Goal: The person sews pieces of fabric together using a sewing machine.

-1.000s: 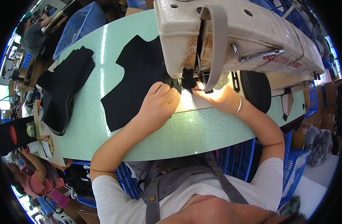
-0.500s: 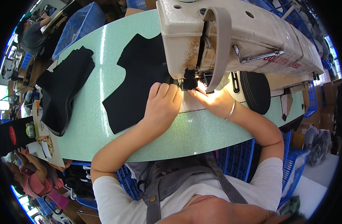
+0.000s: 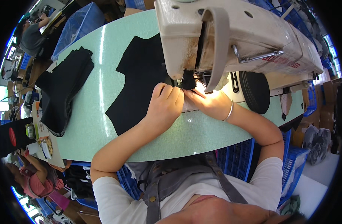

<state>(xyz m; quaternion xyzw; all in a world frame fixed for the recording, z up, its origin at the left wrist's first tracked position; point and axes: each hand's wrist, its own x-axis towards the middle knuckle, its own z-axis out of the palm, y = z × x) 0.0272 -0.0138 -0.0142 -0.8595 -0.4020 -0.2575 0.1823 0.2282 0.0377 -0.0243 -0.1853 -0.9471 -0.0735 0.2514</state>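
Observation:
A black cut fabric piece [image 3: 139, 76] lies flat on the pale green table, its right edge running under the head of a sewing machine [image 3: 182, 37]. My left hand [image 3: 166, 101] is closed on the fabric's near right edge, knuckles up and fingers curled. Beside it, my right hand [image 3: 212, 104] pinches at the same edge just in front of the needle area, fingertips almost meeting the left ones. The lamp's glare and a black fuzzy pad [image 3: 189, 79] hide the needle and the exact stitching point.
Stacked black cut pieces [image 3: 64, 89] lie on the table's left. A rounded black stitched piece [image 3: 255, 92] rests right of the needle area. Blue crates [image 3: 236, 158] stand below the table edge, and a lined blue bin [image 3: 79, 26] behind it. Two other people sit at far left.
The fabric has turned slightly, its left corner shifting nearer to me. Both hands have moved a little, the left to the right and the right to the left, closing the gap between them.

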